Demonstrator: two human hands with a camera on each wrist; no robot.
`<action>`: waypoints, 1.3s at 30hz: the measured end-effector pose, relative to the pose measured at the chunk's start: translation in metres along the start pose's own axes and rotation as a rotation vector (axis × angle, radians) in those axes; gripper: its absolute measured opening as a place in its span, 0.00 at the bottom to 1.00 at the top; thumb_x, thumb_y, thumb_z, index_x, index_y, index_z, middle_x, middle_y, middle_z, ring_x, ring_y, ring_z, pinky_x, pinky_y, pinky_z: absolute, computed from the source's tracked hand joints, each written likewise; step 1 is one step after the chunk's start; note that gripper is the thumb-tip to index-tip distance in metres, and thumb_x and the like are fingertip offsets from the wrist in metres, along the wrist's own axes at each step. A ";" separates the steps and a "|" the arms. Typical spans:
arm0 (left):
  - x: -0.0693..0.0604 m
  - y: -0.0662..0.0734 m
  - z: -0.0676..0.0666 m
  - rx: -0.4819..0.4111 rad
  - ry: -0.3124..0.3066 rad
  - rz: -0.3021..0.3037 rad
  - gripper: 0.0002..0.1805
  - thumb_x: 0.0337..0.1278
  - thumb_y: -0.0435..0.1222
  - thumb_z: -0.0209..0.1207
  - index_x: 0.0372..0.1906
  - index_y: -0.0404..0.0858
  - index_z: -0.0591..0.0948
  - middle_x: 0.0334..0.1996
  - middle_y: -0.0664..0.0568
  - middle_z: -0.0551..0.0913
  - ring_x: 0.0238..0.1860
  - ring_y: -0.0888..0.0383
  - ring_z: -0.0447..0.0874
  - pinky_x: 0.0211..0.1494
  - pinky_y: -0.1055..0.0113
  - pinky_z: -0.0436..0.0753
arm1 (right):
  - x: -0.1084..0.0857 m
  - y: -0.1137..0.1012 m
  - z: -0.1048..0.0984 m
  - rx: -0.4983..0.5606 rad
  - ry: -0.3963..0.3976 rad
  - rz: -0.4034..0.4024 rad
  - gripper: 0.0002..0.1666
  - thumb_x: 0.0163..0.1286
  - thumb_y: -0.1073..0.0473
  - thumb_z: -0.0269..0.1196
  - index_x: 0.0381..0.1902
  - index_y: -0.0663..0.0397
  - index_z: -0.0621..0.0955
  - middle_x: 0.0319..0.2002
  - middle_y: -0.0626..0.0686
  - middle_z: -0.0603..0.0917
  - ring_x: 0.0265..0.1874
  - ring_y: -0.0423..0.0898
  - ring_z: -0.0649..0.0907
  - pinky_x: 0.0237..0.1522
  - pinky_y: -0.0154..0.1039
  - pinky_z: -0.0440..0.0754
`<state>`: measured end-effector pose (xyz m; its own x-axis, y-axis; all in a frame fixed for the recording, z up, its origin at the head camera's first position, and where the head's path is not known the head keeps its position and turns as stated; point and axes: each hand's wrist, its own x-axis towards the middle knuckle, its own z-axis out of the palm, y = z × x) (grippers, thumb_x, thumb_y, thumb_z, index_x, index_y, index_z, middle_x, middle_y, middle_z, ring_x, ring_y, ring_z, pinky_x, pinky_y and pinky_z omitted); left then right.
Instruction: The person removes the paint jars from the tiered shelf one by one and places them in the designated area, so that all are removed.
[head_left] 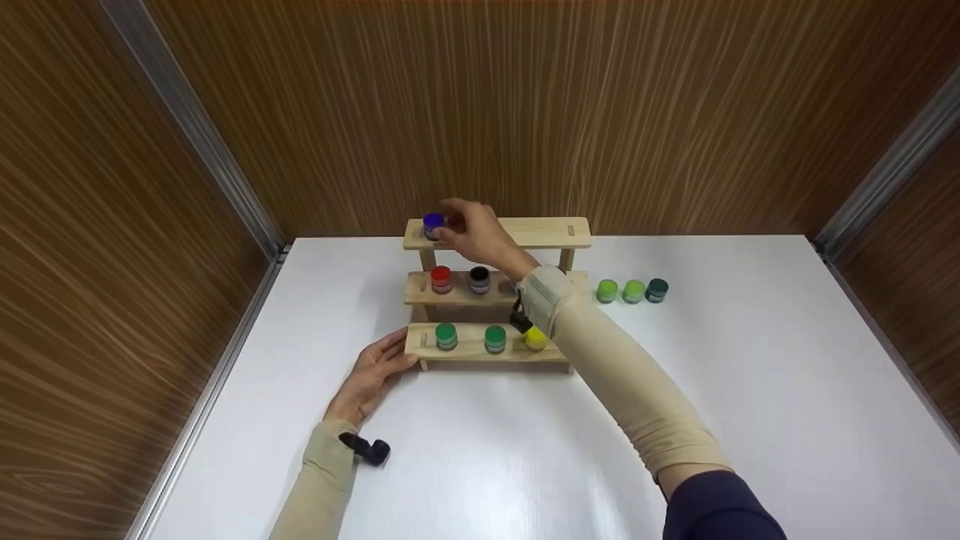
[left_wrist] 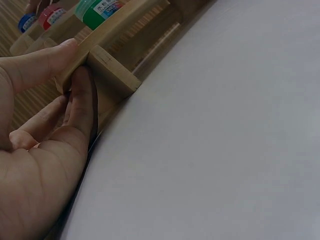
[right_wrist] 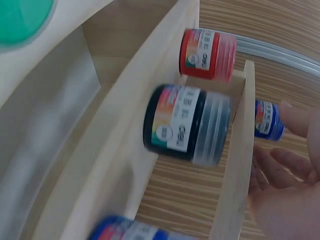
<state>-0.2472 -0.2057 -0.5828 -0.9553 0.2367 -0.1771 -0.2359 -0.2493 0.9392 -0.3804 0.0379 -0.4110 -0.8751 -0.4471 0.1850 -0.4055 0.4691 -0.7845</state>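
A three-tier wooden rack (head_left: 536,234) stands on the white table, holding small paint jars. My left hand (head_left: 373,375) grips the left end of its bottom shelf, thumb on top and fingers underneath, as the left wrist view shows. At the left end of the top shelf sits a blue paint jar (head_left: 433,226). Beside it is my right hand (head_left: 480,234), its thumb at the jar's lid and its other fingers apart from the jar. On the middle shelf are a red jar (right_wrist: 207,55), a black jar (right_wrist: 187,125) and another blue jar (right_wrist: 135,231).
Two green jars (head_left: 446,337) and a yellow jar (head_left: 535,339) stand on the bottom shelf. Right of the rack, two light green jars (head_left: 607,291) and a dark green jar (head_left: 657,290) are on the table (head_left: 750,360). Wood-grain panels (head_left: 525,97) enclose the back and sides.
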 end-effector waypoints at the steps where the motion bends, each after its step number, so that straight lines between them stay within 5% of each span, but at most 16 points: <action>1: 0.000 0.000 0.000 -0.004 0.000 0.000 0.42 0.69 0.23 0.62 0.83 0.29 0.59 0.81 0.32 0.62 0.74 0.50 0.73 0.69 0.70 0.81 | 0.001 -0.001 0.001 -0.001 0.002 0.004 0.34 0.81 0.56 0.64 0.78 0.61 0.71 0.69 0.61 0.81 0.65 0.52 0.83 0.68 0.42 0.83; 20: -0.001 -0.001 0.003 -0.006 -0.013 -0.002 0.42 0.68 0.24 0.64 0.83 0.29 0.59 0.81 0.33 0.63 0.77 0.46 0.71 0.73 0.68 0.79 | 0.000 0.001 0.008 -0.004 0.055 -0.008 0.25 0.80 0.61 0.65 0.71 0.60 0.78 0.64 0.60 0.84 0.62 0.51 0.85 0.65 0.43 0.85; 39: 0.005 -0.001 0.006 -0.022 0.014 -0.003 0.42 0.67 0.21 0.63 0.82 0.28 0.60 0.80 0.31 0.63 0.73 0.48 0.74 0.68 0.69 0.82 | -0.029 0.020 -0.045 -0.011 0.144 -0.088 0.24 0.77 0.67 0.66 0.68 0.63 0.80 0.60 0.63 0.86 0.58 0.56 0.86 0.64 0.48 0.86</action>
<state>-0.2510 -0.1983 -0.5826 -0.9571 0.2241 -0.1838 -0.2420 -0.2694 0.9321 -0.3748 0.0951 -0.4057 -0.8643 -0.3738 0.3365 -0.4848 0.4410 -0.7553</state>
